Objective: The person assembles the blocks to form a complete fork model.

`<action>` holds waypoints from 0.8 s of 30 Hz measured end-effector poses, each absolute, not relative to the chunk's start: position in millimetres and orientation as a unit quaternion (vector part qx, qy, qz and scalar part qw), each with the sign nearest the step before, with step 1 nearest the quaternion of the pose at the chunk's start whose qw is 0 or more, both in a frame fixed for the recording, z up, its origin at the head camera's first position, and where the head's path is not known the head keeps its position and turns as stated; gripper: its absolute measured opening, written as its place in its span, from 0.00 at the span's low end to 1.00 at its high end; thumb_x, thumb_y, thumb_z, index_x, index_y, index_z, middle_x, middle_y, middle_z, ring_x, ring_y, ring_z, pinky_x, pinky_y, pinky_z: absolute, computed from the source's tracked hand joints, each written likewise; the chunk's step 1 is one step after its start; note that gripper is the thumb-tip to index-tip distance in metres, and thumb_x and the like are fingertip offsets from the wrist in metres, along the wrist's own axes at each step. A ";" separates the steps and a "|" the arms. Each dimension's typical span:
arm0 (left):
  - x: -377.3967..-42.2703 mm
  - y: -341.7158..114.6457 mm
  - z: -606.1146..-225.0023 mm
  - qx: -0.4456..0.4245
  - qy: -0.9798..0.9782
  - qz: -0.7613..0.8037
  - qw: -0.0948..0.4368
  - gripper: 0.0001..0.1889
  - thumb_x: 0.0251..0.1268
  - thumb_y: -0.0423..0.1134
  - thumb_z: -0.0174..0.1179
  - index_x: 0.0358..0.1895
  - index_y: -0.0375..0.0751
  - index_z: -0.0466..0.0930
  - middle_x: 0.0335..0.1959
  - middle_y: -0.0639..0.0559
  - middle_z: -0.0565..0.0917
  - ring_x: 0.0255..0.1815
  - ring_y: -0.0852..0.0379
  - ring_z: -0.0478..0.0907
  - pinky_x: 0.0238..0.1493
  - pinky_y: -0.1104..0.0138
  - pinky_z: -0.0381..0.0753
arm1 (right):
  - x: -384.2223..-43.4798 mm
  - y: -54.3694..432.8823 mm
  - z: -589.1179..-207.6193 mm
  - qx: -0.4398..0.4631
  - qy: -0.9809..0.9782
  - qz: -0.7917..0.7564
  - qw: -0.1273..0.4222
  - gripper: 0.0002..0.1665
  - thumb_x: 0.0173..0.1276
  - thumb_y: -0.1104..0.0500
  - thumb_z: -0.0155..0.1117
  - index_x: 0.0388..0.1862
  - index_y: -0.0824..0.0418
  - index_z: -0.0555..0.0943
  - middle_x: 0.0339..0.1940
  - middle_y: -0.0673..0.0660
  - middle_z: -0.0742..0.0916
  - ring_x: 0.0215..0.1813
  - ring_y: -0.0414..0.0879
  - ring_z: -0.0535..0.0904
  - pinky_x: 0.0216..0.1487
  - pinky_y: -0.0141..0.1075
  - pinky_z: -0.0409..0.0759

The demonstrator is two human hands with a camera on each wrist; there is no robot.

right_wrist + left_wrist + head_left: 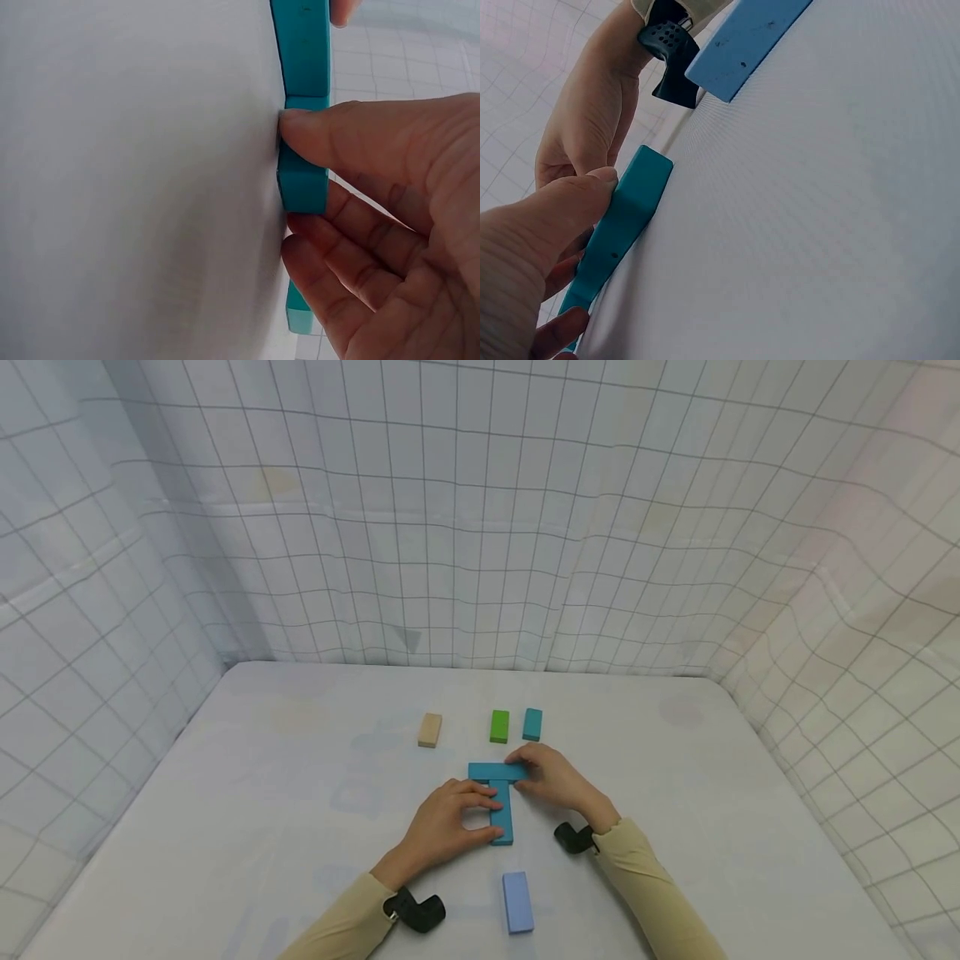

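Two long teal blocks lie on the table in a T shape, the near end of one pointing toward me. My left hand point(446, 825) holds the stem block point(500, 820), thumb by its near end and fingertips farther up. In the left wrist view the thumb presses along the edge of that teal block point(634, 196). The crossbar block point(489, 772) lies across the stem's far end, and my right hand point(557, 778) pinches its right end. In the right wrist view, thumb and fingers sit on either side of the crossbar block point(304, 191), against the stem block point(304, 49).
Behind the T stand a beige block point(430, 730), a green block point(499, 726) and a smaller teal block point(532, 724). A light blue block point(517, 902) lies nearer to me, between the forearms. White gridded curtains point(480, 527) enclose the white table point(300, 810).
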State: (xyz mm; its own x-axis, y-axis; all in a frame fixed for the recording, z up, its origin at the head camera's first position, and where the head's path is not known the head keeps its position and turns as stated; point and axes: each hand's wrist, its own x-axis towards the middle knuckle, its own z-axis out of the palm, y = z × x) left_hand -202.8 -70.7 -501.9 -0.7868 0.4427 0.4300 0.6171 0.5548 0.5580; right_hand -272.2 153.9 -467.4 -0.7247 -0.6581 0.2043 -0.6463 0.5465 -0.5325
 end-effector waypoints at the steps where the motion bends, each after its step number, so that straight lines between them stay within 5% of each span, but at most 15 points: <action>1: -203.0 -70.4 -502.7 -0.304 -0.873 -0.361 0.122 0.18 0.51 0.56 0.70 0.45 0.54 0.87 0.52 0.63 0.80 0.51 0.62 0.73 0.51 0.63 0.74 | -271.8 154.3 -467.3 -0.371 0.879 -0.300 0.011 0.18 0.60 0.66 0.69 0.49 0.65 0.79 0.47 0.57 0.82 0.49 0.50 0.77 0.51 0.42 0.75; 15: -203.0 -68.9 -504.5 -0.309 -0.873 -0.356 0.122 0.20 0.52 0.58 0.68 0.45 0.54 0.87 0.52 0.62 0.80 0.52 0.61 0.73 0.52 0.62 0.73 | -257.2 160.8 -462.0 -0.351 0.889 -0.291 0.040 0.26 0.64 0.61 0.67 0.61 0.63 0.74 0.60 0.61 0.75 0.62 0.56 0.69 0.60 0.50 0.68; 24: -202.6 -69.9 -500.7 -0.303 -0.876 -0.356 0.118 0.19 0.51 0.56 0.70 0.45 0.53 0.87 0.51 0.61 0.80 0.50 0.61 0.73 0.50 0.62 0.74 | -233.2 169.2 -457.5 -0.386 0.875 -0.291 -0.036 0.18 0.65 0.57 0.66 0.53 0.60 0.79 0.58 0.57 0.76 0.61 0.51 0.70 0.58 0.47 0.71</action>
